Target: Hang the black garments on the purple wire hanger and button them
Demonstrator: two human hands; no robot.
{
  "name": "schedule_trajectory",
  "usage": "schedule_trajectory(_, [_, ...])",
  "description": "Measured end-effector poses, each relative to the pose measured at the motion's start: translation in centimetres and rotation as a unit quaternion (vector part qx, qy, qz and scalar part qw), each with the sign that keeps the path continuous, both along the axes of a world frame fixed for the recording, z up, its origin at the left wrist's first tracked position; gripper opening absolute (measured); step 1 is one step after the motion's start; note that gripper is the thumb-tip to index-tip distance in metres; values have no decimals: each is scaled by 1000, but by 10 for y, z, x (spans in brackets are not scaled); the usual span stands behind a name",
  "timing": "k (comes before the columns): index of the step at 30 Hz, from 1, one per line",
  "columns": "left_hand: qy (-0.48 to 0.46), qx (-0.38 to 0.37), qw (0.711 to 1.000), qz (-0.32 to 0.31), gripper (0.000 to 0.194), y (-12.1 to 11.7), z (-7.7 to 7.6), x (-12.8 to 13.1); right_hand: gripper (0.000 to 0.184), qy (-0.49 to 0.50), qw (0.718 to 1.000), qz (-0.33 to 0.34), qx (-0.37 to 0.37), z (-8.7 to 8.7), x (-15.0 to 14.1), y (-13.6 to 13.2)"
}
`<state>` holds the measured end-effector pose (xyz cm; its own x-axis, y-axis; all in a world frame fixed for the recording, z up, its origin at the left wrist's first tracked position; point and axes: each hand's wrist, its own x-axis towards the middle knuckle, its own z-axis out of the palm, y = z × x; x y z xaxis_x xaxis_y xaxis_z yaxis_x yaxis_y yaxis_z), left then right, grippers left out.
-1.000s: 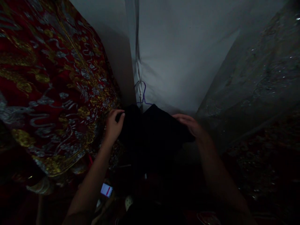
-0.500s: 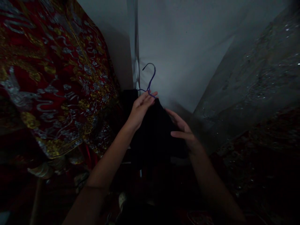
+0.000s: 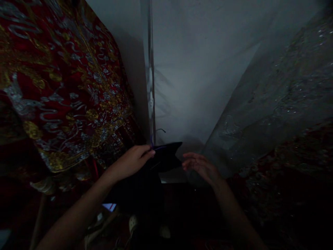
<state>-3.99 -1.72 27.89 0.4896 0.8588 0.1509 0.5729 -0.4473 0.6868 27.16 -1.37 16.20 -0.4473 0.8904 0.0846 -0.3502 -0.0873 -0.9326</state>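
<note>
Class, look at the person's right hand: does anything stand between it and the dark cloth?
Nothing visible stands between the right hand and the dark cloth. The fingertips are near its edge; whether they touch is unclear.

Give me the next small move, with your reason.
Probably bring the open right hand in to steady the limp black cloth: only the left hand seems to hold it, beside the thin purple hanger.
</note>
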Motion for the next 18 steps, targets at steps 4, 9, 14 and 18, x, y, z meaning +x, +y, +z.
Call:
schedule_trajectory(4, [-13, 158, 983, 98, 38, 50, 27, -17, 42, -48, 999, 14, -7, -8, -22, -1])
schedule_trajectory(9, [-109, 181, 966, 151, 31, 136, 70, -14, 33, -152, 983, -40, 95, 8, -69, -11])
schedule_trajectory(14, [-99, 17, 992, 72, 28, 158, 75, 1, 51, -216, 971, -49, 88, -5, -108, 1])
schedule_trajectory(18, [-85, 45, 994, 48, 33, 154, 60, 3, 71, -334, 934, -125, 22, -24, -138, 36])
